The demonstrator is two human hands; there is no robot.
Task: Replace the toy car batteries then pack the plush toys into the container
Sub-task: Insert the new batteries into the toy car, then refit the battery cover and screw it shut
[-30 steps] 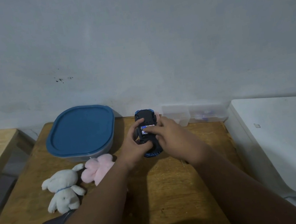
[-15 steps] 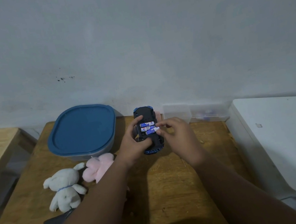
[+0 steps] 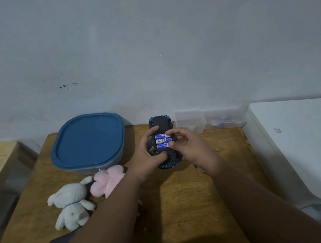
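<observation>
Half a second ago one battery sat tilted; now all three blue-and-white cylindrical batteries [image 3: 162, 140] lie flat in the upturned black-and-blue plastic toy car [image 3: 160, 121] on the wooden table [image 3: 188, 200], so loading looks done. The left hand [image 3: 150, 156] grips the car; the right hand [image 3: 192, 147] curls at the battery ends, whether pinching I cannot tell. One white plush toy [image 3: 71, 205] and one pink plush toy [image 3: 108, 179] lie beside one blue-lidded plastic container [image 3: 88, 140]

Grainy wooden table [image 3: 189, 210], fuzzy cloth plush toys [image 3: 72, 205], matt plastic lid [image 3: 88, 140] and toy car [image 3: 159, 121], glossy batteries [image 3: 162, 140].
</observation>
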